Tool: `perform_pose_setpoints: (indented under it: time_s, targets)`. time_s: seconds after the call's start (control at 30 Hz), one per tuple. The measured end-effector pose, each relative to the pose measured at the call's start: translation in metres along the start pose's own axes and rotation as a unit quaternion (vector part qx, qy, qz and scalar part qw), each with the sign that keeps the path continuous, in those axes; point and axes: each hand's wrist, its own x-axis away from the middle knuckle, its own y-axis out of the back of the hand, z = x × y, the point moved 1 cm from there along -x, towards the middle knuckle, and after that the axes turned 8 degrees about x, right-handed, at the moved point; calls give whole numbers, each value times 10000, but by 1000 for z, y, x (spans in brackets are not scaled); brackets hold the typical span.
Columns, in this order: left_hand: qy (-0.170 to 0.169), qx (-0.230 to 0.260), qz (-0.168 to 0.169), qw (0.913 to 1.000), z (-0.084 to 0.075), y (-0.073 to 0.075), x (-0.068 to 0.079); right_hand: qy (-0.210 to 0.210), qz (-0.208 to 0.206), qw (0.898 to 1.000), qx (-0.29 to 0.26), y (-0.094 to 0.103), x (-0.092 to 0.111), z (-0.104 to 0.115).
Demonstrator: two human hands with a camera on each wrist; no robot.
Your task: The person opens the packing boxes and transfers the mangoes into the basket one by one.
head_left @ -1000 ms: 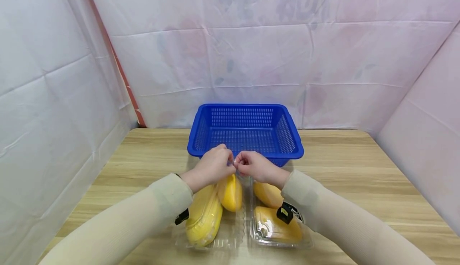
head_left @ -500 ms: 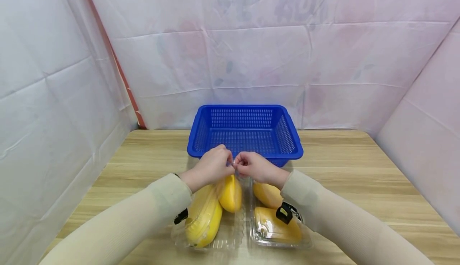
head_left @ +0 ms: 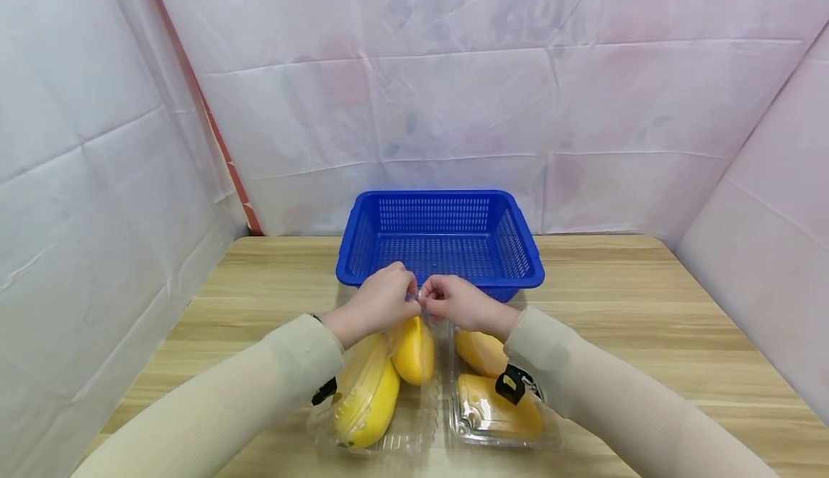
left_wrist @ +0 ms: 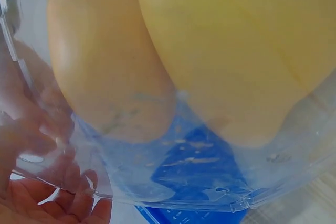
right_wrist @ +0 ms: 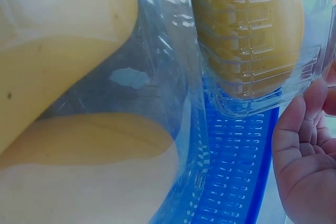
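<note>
In the head view, two clear plastic boxes stand side by side before me. The left box (head_left: 409,435) holds a large yellow mango (head_left: 372,413) and a smaller mango (head_left: 413,355). My left hand (head_left: 381,296) and right hand (head_left: 463,301) meet at its far edge, fingers curled and pinching the thin plastic. The left wrist view shows my left fingers (left_wrist: 79,205) at the rim, partly seen through the plastic. In the right wrist view my right hand (right_wrist: 307,150) has thumb and fingers at a corner of the clear box.
A blue perforated basket (head_left: 440,247) stands just beyond my hands, near the back wall sheet (head_left: 453,104). The right clear box (head_left: 463,431) holds two more mangoes (head_left: 501,406), partly under my right forearm. Wooden tabletop (head_left: 615,305) stretches to both sides.
Both hands stay almost in place at the box's edge. The plastic over the large mango has shifted slightly, baring more bright yellow. The whole view drifts a little.
</note>
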Motion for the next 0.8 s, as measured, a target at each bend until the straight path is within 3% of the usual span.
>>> perform_pose_setpoints:
  time_s: [0.4, 0.53, 0.8]
  targets:
    - [-37, -15, -106, 9999, -2, 6, 1, -80, -116, 9999, 92, 4, 5, -5]
    - [102, 135, -124, 9998, -4, 10, 1, -288, -173, 9994, -88, 6, 7, -9]
    - [228, 337, -383, 9984, 3, 14, 4, -249, -213, 9994, 128, 4, 6, -10]
